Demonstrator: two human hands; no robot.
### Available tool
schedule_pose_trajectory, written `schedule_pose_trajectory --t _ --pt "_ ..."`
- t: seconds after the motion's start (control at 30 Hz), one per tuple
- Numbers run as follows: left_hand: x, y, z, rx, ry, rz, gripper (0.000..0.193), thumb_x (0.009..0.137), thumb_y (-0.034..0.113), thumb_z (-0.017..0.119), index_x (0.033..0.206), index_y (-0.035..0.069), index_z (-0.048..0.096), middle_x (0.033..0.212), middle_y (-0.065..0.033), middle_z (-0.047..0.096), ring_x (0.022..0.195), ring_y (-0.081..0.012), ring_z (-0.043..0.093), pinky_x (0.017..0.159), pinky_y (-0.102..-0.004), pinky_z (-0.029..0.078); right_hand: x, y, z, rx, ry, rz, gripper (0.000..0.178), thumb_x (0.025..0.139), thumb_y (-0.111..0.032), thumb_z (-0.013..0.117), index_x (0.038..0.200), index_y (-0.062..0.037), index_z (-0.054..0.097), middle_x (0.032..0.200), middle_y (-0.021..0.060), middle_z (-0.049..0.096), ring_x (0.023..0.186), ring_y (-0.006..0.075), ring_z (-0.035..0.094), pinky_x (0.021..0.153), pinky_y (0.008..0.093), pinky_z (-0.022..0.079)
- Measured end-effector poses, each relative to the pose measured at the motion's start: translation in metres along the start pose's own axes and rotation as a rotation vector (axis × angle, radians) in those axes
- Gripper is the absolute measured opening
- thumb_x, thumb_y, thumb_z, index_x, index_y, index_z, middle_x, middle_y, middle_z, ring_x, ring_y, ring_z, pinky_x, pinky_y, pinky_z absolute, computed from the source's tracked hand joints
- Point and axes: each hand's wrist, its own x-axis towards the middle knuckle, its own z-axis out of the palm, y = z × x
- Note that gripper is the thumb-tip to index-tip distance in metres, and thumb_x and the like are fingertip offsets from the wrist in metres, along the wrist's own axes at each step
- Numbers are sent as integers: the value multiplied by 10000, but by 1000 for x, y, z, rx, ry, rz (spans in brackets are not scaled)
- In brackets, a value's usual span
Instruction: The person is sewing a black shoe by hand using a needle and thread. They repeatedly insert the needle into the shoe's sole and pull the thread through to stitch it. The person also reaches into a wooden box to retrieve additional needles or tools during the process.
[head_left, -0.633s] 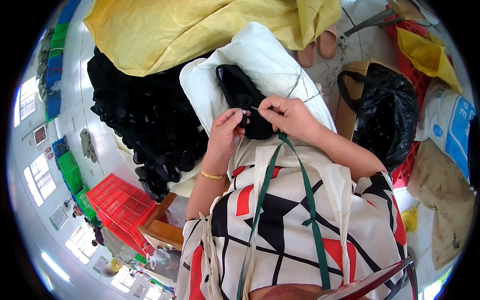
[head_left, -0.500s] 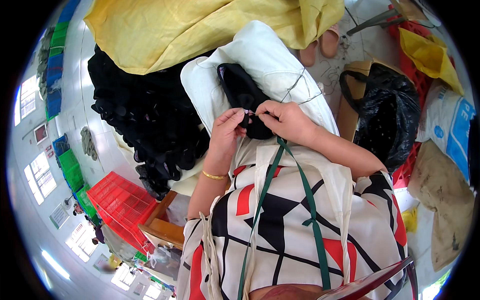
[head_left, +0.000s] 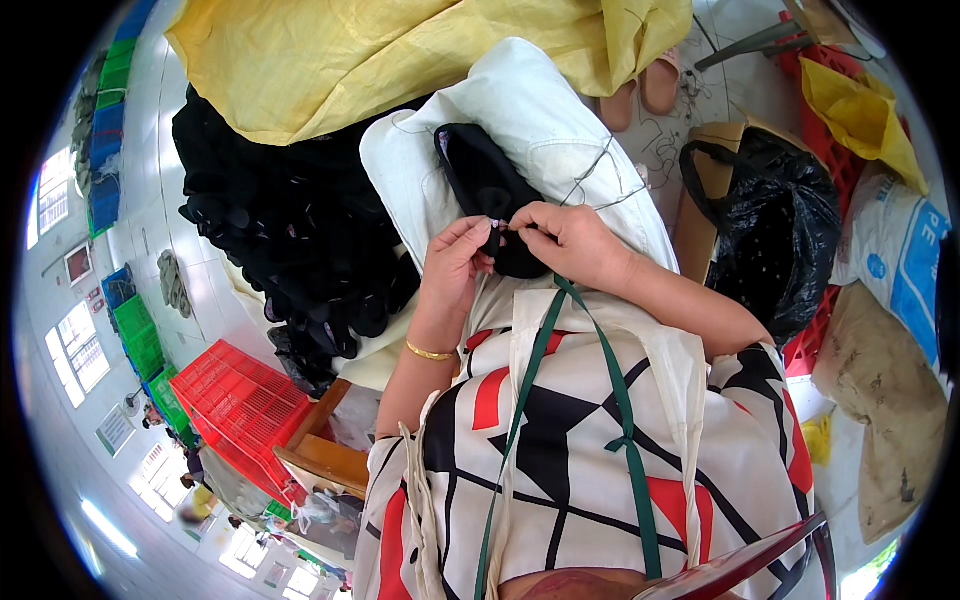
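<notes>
A black fabric shoe lies on the white cloth over my lap, its opening facing up and its far end pointing away. Pinched between my left thumb and fingers is the shoe's dark trim, with a small pale spot at the fingertips; my left hand is closed on it. My right hand is closed too, its fingertips meeting the left ones over the shoe and gripping a thin, needle-like piece, too small to make out fully. Dark thread loops across the cloth beyond my right hand.
To the left is a large heap of black shoes, partly under a yellow sheet. A red plastic crate stands at lower left. On the right are a black plastic bag, a cardboard box and sacks.
Both hands stay almost in place over the shoe, with only a slight shift at the fingertips. The surroundings slide a little to the left in view.
</notes>
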Motion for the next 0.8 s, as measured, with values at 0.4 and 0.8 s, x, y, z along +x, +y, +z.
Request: schedule_pose_trajectory --t 0.4,0.8 --pt "-6 0 6 26 71 39 138 859 113 737 964 29 710 839 -16 696 660 -63 583 579 -201 451 4 1 -5 344 -184 305 111 952 -89 589 1029 -25 637 684 -3 592 588 42 539 518 237 440" --pt "-6 6 7 93 41 -27 147 813 132 779 910 37 722 783 4 666 660 -55 527 583 -209 399 16 -1 1 304 -219 544 110 984 -177 600 973 -68 603 661 -18 583 561 34 530 512 189 426"
